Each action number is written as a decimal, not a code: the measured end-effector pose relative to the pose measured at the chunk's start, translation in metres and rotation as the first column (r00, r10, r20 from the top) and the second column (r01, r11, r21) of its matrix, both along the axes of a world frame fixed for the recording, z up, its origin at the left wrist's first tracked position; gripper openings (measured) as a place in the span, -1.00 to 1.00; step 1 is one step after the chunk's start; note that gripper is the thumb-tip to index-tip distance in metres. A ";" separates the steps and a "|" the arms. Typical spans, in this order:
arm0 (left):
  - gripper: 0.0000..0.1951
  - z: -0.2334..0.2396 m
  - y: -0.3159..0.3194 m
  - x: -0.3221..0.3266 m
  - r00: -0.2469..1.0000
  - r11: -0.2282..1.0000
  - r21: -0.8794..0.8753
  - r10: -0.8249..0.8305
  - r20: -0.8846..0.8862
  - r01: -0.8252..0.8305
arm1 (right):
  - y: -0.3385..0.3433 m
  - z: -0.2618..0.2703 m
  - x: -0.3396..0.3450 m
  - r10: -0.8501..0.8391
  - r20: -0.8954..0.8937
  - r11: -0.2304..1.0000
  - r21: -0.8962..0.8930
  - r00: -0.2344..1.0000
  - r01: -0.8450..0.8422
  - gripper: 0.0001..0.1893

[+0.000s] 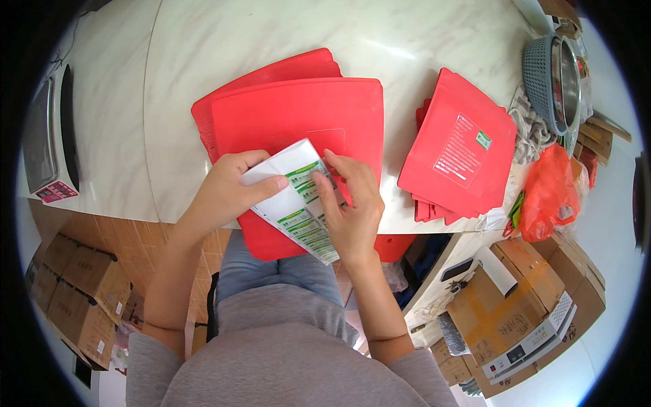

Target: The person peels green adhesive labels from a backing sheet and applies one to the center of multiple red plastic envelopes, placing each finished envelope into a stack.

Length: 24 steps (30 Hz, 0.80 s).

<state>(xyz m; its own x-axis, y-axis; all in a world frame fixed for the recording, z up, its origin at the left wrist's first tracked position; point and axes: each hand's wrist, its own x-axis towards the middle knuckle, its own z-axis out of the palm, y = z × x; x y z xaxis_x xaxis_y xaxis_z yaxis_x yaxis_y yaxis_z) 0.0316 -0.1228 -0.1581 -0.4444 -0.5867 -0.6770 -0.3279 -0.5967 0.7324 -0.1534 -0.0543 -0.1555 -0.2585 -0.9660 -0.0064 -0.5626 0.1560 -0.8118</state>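
My left hand (239,185) grips a folded white sheet of green-and-white stickers (305,224), its thumb on top near the sheet's upper left part. Over the sheet's right side, my right hand (351,198) has its thumb and index finger apart, with the index or thumb tip at the upper stickers; whether it holds one cannot be told. Beneath lies a stack of flat red pouches (300,107), fanned at the back and overhanging the table's front edge. To the right rests a second red stack (473,137), whose top pouch bears white print and a small green-and-white sticker (483,140).
The marbled table (213,30) carries a white device with a dark top (43,137) at far left. At right stand a grey basket (538,76), a striped cloth (531,122) and a red plastic bag (549,198). Cardboard boxes (508,305) stand below right, more boxes (76,285) below left.
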 end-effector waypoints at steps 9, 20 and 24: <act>-0.63 -0.009 0.017 -0.001 0.990 0.990 0.005 0.143 0.012 -0.143 | 0.007 -0.013 0.021 -0.007 -0.301 0.975 -0.212 0.954 -0.059 -0.73; -0.71 -0.006 0.017 0.008 0.995 0.969 -0.245 0.040 0.089 -0.017 | 0.027 0.011 -0.005 -0.208 0.373 0.977 0.117 0.904 0.177 -0.91; -0.82 -0.012 0.030 -0.005 0.974 0.681 -0.696 -0.165 0.157 0.228 | -0.013 -0.002 -0.027 -0.322 0.365 0.924 0.321 0.874 0.206 -0.86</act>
<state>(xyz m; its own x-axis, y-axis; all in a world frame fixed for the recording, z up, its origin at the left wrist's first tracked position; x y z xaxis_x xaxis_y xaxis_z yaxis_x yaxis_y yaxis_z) 0.0264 -0.0931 -0.1698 -0.5719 -0.8090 -0.1359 -0.4493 0.1703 0.8770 -0.1803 -0.0669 -0.1575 -0.4225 -0.8084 -0.4099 -0.1020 0.4918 -0.8647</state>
